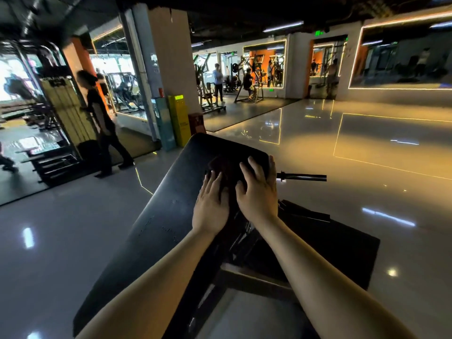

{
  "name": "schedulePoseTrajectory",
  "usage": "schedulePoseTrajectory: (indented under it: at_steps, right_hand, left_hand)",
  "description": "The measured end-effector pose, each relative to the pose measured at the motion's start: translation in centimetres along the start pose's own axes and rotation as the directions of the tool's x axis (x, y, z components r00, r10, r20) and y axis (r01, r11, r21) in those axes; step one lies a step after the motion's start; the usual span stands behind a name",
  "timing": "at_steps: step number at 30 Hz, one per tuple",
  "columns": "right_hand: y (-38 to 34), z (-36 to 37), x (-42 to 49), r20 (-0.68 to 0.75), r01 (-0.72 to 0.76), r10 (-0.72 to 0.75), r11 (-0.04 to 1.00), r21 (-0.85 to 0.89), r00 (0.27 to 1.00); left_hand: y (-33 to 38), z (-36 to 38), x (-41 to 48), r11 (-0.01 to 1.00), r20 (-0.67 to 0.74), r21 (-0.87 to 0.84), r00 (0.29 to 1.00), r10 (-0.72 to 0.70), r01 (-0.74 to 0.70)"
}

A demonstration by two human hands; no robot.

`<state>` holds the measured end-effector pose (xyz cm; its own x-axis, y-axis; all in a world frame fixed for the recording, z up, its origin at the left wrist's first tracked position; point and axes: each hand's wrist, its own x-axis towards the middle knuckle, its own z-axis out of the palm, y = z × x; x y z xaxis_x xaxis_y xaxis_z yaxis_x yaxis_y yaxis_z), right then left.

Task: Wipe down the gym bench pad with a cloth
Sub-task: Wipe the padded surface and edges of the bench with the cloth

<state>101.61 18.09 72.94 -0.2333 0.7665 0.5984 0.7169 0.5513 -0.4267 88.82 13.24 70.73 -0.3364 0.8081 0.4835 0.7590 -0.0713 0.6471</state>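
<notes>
- The pad point(171, 216) is a long black cushion that runs from the near left up and away to the right, with its rounded far end close to the hands.
- The cloth point(223, 165) is dark, hard to tell from the pad, and lies flat on the far part of the pad, under and just ahead of both hands.
- The left hand point(211, 204) lies palm down with fingers spread flat, pressing on the near edge of the cloth; it is not closed round anything.
- The right hand point(258, 192) lies beside it, also palm down with fingers splayed, on the cloth near the right rim of the pad; no pinch shows.
- Both hands are about equally near the cloth, the right one a little farther along.
- Most of the pad's length lies back toward the person, so I judge the coming stroke should follow the long axis, drawn near and left.
- A bar point(302, 177) sticks out just right of the far end, apart from the right hand.
- No container is in play; nothing else sits on the pad.
</notes>
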Motion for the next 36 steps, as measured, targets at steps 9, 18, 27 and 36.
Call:
schedulePoseTrajectory:
  at_steps: [9, 18, 27, 36]
  right_hand:
    - [0.9, -2.5, -3.6, 0.078, 0.060, -0.086, 0.954, 0.293, 0.993]
    - [0.7, -3.6, -6.7, 0.183, -0.139, -0.013, 0.604, 0.785, 0.983]
    - [2.4, -3.2, -1.5, -0.041, -0.088, 0.117, 0.894, 0.440, 0.992]
    - [1.4, -0.3, -8.3, 0.076, 0.053, -0.104, 0.864, 0.501, 0.992]
  left_hand:
    - [2.5, 1.0, -6.8, 0.996, -0.111, 0.092, 0.993, 0.032, -0.022]
    - [5.8, 0.7, -8.2, 0.979, 0.003, 0.059, 0.980, 0.197, -0.197]
    - [3.1, 0.8, -9.3, 0.987, -0.109, 0.088, 0.986, -0.126, 0.136]
    - [1.3, 1.1, -10.8, 0.989, -0.139, -0.048, 0.980, -0.144, 0.139]
